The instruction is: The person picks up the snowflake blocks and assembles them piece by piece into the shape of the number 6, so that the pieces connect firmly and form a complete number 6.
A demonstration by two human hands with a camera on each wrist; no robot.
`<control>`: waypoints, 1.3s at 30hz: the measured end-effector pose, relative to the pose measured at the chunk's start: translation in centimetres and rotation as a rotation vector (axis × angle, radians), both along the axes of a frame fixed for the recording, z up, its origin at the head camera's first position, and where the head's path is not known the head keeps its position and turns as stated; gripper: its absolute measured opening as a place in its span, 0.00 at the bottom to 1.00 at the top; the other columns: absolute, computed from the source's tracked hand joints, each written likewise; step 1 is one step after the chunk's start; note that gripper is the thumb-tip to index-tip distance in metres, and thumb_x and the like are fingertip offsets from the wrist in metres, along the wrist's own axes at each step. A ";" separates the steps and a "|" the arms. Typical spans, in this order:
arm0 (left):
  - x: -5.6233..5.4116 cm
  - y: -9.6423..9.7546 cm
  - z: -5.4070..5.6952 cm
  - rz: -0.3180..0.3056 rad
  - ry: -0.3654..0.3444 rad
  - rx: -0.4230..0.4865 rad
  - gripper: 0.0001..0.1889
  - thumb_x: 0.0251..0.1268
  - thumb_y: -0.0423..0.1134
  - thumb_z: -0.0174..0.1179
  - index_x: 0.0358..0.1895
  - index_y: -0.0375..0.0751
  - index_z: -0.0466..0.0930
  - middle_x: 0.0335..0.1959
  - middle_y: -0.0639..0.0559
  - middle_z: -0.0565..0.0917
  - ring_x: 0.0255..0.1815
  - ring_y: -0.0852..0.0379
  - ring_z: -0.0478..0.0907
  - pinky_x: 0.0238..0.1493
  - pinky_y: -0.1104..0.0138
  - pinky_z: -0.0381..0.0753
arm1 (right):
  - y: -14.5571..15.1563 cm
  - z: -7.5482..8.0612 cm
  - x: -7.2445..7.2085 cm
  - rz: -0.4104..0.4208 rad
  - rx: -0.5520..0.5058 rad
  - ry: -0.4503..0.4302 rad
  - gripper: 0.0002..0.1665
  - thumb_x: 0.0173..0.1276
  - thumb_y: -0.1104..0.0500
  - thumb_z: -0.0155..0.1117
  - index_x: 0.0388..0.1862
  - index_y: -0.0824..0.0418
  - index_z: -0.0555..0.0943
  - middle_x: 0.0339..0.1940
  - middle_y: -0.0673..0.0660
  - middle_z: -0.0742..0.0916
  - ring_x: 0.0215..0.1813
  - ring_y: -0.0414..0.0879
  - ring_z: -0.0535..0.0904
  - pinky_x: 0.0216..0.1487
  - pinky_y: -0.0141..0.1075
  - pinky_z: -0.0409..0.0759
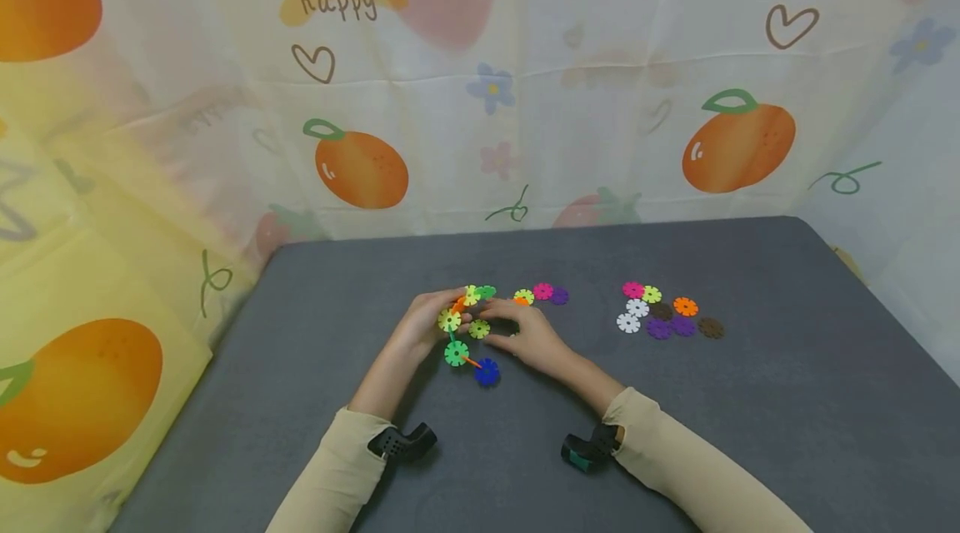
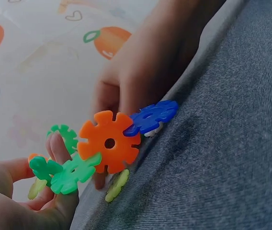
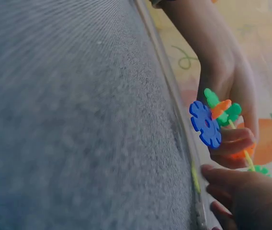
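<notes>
My left hand [image 1: 425, 321] holds a chain of linked plastic snowflake discs above the dark table. Down from its fingers hang a green disc [image 1: 456, 353], an orange disc [image 2: 109, 143] and a blue disc [image 1: 487, 371] at the end. Yellow discs [image 1: 450, 320] and a light green disc [image 1: 487, 292] sit higher in the chain. My right hand [image 1: 528, 337] reaches in from the right, thumb and fingers spread around a loose yellow-green snowflake disc [image 1: 479, 328]. In the left wrist view, a right fingertip is right at that yellow-green disc [image 2: 117, 185].
Behind the right hand lie yellow, orange, pink [image 1: 543, 291] and purple discs [image 1: 559, 296]. Farther right is a loose group with white [image 1: 628, 323], orange [image 1: 686, 306], brown [image 1: 711, 327] and purple discs. A printed curtain [image 1: 525, 141] hangs behind the grey table [image 1: 787, 416].
</notes>
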State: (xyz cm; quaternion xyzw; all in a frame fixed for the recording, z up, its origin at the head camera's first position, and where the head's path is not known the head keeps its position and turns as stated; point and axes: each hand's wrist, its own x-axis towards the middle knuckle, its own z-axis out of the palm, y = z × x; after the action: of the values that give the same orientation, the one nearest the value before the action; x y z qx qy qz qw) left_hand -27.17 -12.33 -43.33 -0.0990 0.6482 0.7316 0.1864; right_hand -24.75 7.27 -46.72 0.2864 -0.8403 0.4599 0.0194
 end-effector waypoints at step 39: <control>2.3 3.1 -0.4 -0.212 0.066 -0.052 0.20 0.71 0.37 0.54 0.59 0.27 0.75 0.42 0.45 0.83 0.22 0.60 0.81 0.29 0.66 0.87 | 6.8 0.6 3.0 -0.208 -0.236 -0.132 0.09 0.62 0.64 0.70 0.40 0.67 0.83 0.29 0.64 0.87 0.26 0.40 0.80 0.27 0.29 0.80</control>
State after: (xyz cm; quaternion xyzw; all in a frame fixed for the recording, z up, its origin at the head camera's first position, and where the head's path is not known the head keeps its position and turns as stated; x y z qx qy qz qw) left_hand -24.87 -9.21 -43.69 -0.0106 0.6796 0.6936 0.2387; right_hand -21.76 14.08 -46.12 0.1629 -0.8049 0.5688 0.0450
